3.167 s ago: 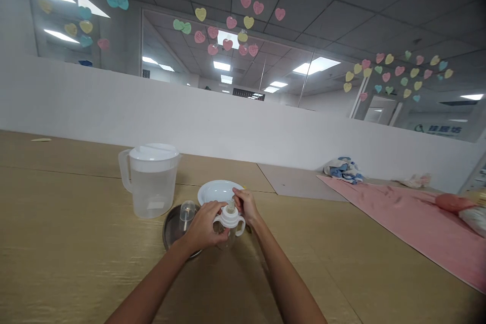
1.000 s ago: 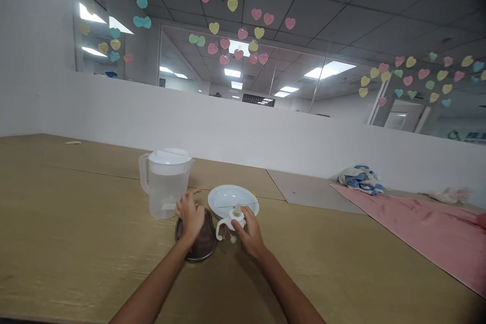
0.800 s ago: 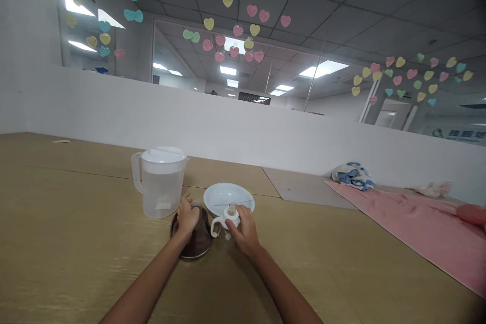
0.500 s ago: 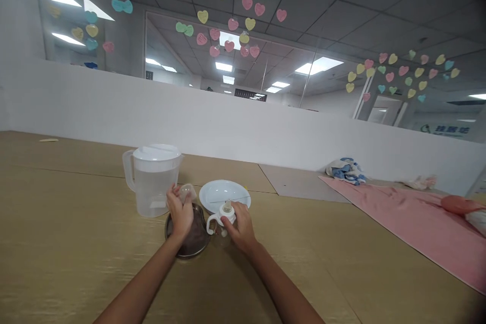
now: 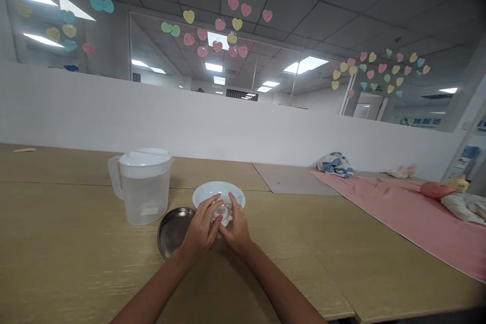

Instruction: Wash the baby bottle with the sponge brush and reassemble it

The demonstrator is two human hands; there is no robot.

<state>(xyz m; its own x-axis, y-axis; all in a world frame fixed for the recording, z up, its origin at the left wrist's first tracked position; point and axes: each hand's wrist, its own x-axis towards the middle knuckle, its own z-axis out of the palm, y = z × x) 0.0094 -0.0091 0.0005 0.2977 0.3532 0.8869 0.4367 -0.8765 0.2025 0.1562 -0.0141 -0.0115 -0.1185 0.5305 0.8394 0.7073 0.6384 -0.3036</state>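
Observation:
A white-collared baby bottle with side handles (image 5: pixel 228 219) is between my hands, just in front of the white bowl (image 5: pixel 203 191). My left hand (image 5: pixel 198 232) is closed round the left side of a clear dome cap (image 5: pixel 225 202), which sits over the bottle's top. From the other side, my right hand (image 5: pixel 238 230) grips the bottle, fingers reaching up beside the cap. Whether the cap is fully seated cannot be seen. The bottle's lower body is hidden by my hands. A round metal pan (image 5: pixel 170 235) lies by my left wrist.
A lidded clear plastic pitcher of water (image 5: pixel 146 197) stands to the left. On the right, a pink cloth (image 5: pixel 387 207) covers part of the table, with a blue-and-white cloth (image 5: pixel 336 164) bunched near the wall. Further right lies a red-orange item (image 5: pixel 436 190).
My left hand has brought the clear cap from beside the pitcher rightward onto the bottle's top, covering the nipple. My right hand still holds the bottle. The view has turned slightly right.

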